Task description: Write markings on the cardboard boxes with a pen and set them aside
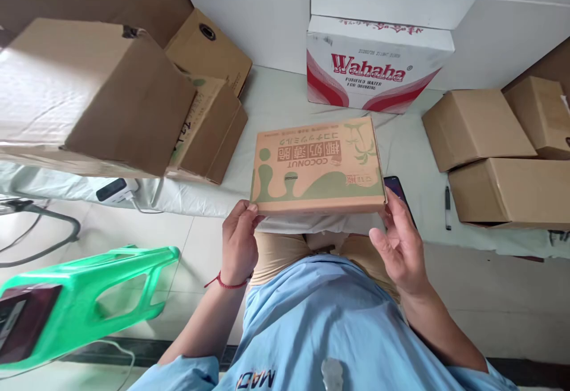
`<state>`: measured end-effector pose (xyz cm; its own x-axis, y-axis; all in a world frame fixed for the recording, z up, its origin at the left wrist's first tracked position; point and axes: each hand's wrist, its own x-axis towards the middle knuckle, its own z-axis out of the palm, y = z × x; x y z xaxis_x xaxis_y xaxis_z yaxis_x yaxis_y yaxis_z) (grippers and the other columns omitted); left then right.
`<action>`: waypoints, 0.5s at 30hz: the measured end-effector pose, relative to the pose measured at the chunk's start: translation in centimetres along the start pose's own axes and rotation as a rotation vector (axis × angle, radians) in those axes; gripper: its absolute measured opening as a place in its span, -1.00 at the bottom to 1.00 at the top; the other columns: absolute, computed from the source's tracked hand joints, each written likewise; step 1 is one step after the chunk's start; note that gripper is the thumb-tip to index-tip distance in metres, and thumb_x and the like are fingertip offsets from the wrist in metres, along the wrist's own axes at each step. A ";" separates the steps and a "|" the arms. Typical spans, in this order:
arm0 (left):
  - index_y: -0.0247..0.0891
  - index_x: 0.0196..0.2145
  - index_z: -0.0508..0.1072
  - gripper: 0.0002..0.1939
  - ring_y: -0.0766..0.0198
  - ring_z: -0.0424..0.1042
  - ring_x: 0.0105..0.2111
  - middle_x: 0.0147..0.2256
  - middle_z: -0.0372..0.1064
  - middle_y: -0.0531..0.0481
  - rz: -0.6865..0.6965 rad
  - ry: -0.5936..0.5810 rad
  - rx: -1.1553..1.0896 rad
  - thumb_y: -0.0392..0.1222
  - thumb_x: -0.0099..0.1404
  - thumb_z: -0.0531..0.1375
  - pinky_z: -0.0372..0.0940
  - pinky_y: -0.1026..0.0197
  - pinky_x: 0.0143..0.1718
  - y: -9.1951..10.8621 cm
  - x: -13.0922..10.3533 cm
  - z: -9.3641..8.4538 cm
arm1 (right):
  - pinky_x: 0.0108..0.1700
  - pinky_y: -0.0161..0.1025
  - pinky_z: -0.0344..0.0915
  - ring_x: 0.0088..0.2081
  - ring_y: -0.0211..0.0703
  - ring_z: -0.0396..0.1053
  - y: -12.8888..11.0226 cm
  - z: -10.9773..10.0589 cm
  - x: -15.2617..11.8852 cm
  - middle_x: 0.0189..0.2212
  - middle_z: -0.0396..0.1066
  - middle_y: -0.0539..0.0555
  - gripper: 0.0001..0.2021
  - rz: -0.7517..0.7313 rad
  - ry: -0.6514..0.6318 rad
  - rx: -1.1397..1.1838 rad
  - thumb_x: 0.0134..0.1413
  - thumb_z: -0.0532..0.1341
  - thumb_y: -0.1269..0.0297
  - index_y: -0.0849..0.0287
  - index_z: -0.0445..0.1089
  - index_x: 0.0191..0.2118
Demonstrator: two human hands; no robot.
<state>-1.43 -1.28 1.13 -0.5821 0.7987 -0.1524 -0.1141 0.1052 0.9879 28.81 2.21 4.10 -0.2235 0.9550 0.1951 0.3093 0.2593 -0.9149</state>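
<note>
A flat cardboard box (318,165) with green printing and the word COCONUT is in front of me at the table's near edge; its lettering is upside down to me. My left hand (240,239) pinches its near left corner, thumb on the front side and fingers curled underneath. At the near right corner, my right hand (401,242) touches the box's end with its fingertips, partly hidden, while the thumb stands apart from it. Partly behind that hand, a dark phone (399,196) lies on the table.
The covered table (276,91) carries a Wahaha water carton (378,67) at the back. Brown boxes stand left (129,94) and right (481,123). A black pen (447,208) lies at right. Below left are a white power strip (116,190) and a green stool (84,296).
</note>
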 end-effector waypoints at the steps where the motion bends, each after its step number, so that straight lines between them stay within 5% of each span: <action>1: -0.15 -0.42 0.36 -0.62 0.22 0.42 -0.25 -0.34 0.33 0.07 -0.054 0.016 -0.088 0.11 0.30 0.39 0.48 0.18 -0.17 0.0 -0.1 0.2 | 0.59 0.37 0.21 0.64 0.28 0.08 -0.5 -0.2 -0.2 0.63 0.12 0.05 -0.24 -0.076 -0.004 -0.058 0.49 0.28 0.05 -0.29 0.04 0.66; 5: -0.13 -0.28 0.45 -0.66 0.16 0.52 -0.15 -0.18 0.52 0.04 -0.239 0.107 -0.294 0.10 0.16 0.41 0.58 0.02 -0.08 -0.4 0.4 0.3 | 0.57 0.50 0.18 0.58 0.40 0.19 -2.4 -0.2 -0.5 0.64 0.10 0.02 -0.08 -0.332 -0.066 -0.268 0.38 0.37 0.08 -0.34 -0.05 0.68; 10: -0.14 -0.35 0.39 -0.68 0.15 0.54 -0.21 -0.30 0.50 0.05 -0.307 0.092 -0.289 0.08 0.16 0.37 0.63 -0.11 -0.03 -0.6 1.9 -0.7 | 0.57 0.42 0.21 0.48 0.28 0.36 -3.1 1.1 -0.7 0.59 0.22 0.02 -0.09 -0.492 -0.113 -0.329 0.37 0.37 0.12 -0.37 -0.04 0.67; 15: -0.08 -0.16 0.53 -0.64 0.09 0.57 -0.11 -0.02 0.60 -0.02 -0.331 -0.059 -0.248 0.07 0.14 0.46 0.69 -0.21 -0.08 1.1 2.3 -1.4 | 0.46 0.40 0.35 0.35 0.30 0.45 -2.6 1.2 -0.9 0.40 0.41 0.21 -0.15 -0.382 0.032 -0.248 0.50 0.17 -0.17 -0.22 -0.17 0.71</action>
<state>-4.02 -0.17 1.78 -0.4349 0.7790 -0.4518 -0.4820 0.2225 0.8475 27.06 0.45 5.88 -0.3366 0.7872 0.5167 0.4229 0.6166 -0.6640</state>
